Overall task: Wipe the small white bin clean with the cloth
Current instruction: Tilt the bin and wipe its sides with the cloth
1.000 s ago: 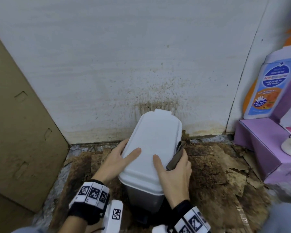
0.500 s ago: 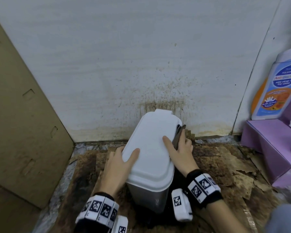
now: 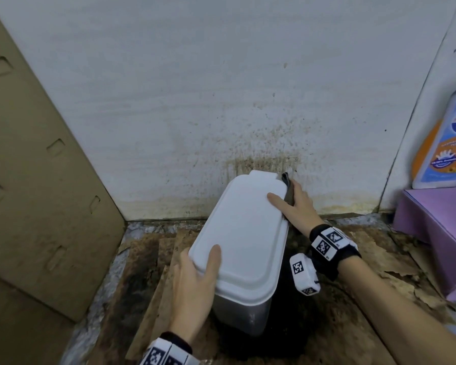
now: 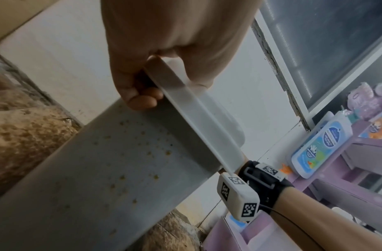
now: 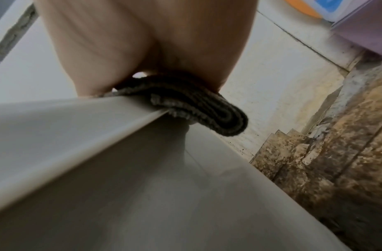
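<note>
The left hand is gripping the light, slick bin by its lid rim while the right hand is pinching the soft cloth (folded) against the far edge.

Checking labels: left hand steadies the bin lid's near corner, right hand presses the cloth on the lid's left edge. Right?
Not quite. The right hand presses the cloth on the right edge of the lid, near the far corner; the head view shows it. The left hand does steady the near corner.
</note>
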Motion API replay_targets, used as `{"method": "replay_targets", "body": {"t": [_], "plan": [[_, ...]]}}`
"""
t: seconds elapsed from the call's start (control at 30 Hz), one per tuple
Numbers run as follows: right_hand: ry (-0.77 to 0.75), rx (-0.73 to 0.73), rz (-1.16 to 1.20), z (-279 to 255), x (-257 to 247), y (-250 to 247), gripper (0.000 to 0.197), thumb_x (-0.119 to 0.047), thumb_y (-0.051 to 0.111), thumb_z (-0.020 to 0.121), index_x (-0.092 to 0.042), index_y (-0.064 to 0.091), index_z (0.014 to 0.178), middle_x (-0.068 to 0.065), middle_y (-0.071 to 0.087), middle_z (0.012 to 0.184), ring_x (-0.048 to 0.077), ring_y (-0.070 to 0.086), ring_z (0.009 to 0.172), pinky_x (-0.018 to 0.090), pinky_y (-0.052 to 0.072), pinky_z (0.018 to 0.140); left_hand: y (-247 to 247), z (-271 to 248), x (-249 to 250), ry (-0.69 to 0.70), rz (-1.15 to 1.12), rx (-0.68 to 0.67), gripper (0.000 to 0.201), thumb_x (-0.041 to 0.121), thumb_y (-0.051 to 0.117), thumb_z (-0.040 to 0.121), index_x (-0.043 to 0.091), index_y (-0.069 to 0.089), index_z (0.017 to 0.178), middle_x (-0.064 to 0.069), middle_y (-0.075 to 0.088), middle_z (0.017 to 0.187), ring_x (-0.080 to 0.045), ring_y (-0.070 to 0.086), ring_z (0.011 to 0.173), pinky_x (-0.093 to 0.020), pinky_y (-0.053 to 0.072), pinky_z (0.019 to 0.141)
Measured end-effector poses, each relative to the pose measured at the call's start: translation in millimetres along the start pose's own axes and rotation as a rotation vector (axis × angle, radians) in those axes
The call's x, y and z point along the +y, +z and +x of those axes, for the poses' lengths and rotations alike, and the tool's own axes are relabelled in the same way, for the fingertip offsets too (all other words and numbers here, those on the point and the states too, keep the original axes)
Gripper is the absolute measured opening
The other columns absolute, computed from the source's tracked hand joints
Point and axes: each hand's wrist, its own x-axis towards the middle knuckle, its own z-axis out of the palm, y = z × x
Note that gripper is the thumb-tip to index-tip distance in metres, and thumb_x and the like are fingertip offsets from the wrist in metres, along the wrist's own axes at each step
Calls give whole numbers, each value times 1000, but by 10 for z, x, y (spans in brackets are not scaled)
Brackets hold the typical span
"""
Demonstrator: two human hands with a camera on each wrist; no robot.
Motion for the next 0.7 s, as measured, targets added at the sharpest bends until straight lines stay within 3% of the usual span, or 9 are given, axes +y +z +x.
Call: {"method": "replay_targets", "body": {"t": [0.07,0.17,0.27,0.37,0.5,0.6,0.7], "plan": [[-5,16,20,-5,29,17,109,-85,61,69,-34,19,156,2,36,154,29,33,144,60,36,112,-2,10,-33,25,-26,9,32,68,54,89,39,45,98,2,58,114,-13,59,103,-33,48,79],[-1,68,47,-89,37,34,110,-87,60,65,-34,23,154,1,37,153,29,32,144,61,36,112,-43,48,-90,67,-47,3,49,82,50,80,40,50,105,6,62,115,-12,62,103,-38,53,86],[39,168,103,-322,-47,42,107,-81,62,67,-34,22,154,0,29,155,28,22,147,61,32,113,-148,147,-99,93,-57,-25,79,91,44,70,40,48,131,13,58,126,-12,60,115,-44,52,96],[85,321,152,-592,-90,89,96,-64,67,81,-32,16,156,-3,19,159,23,10,149,57,27,116,-297,333,-51,95,-45,-64,98,93,46,72,40,31,153,6,45,149,-20,48,134,-54,43,110],[169,513,149,-935,-91,288,97,-56,69,84,-27,12,157,1,16,156,22,8,144,53,28,114,-404,552,-9,97,-78,-144,97,87,51,76,35,30,155,7,42,154,-19,46,138,-53,45,109],[191,561,163,-1023,-31,364,92,-55,64,89,-27,9,157,2,15,154,22,10,140,52,29,113,-358,637,-14,127,-76,-172,77,79,51,86,33,40,147,8,48,143,-17,49,131,-43,47,103],[185,535,203,-989,-11,306,77,-47,51,99,-24,10,158,6,14,157,22,8,142,48,25,113,-294,677,-74,92,-66,-139,76,88,50,79,41,45,139,5,48,141,-21,48,131,-51,47,105]]}}
